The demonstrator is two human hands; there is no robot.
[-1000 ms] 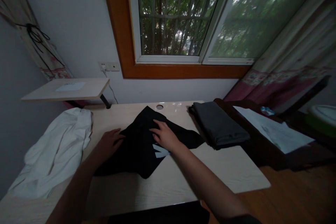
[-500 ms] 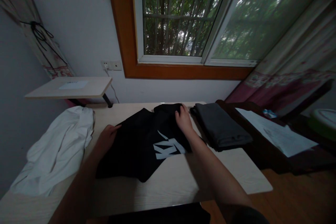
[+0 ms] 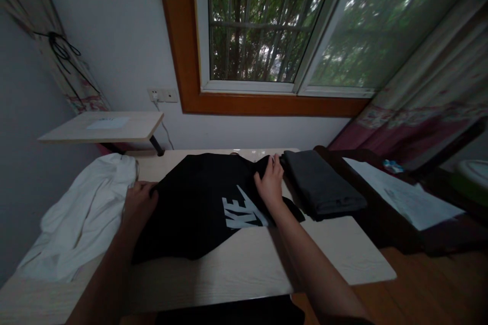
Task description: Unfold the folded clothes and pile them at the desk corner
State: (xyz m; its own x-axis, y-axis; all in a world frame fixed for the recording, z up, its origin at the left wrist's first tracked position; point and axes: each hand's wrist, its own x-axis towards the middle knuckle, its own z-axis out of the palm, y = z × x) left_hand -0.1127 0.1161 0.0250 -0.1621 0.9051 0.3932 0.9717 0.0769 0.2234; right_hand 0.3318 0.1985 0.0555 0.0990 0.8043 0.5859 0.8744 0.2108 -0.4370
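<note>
A black shirt [image 3: 198, 203] with white lettering lies spread on the light wooden table [image 3: 251, 264]. My left hand [image 3: 138, 203] grips the shirt's left edge, fingers curled over the cloth. At the shirt's far right corner, beside a folded dark grey garment [image 3: 322, 185], my right hand [image 3: 270, 185] pinches the black cloth. The white letters show just below my right hand.
A crumpled white garment [image 3: 80, 218] covers the table's left end. A small side shelf [image 3: 102, 127] juts from the wall at the left. A dark wooden desk [image 3: 381, 223] with white papers [image 3: 404, 190] stands to the right. A window is straight ahead.
Both hands have pulled apart, the left moving left and the right staying at the far right corner. The black shirt has been spread wider and flatter, showing more lettering.
</note>
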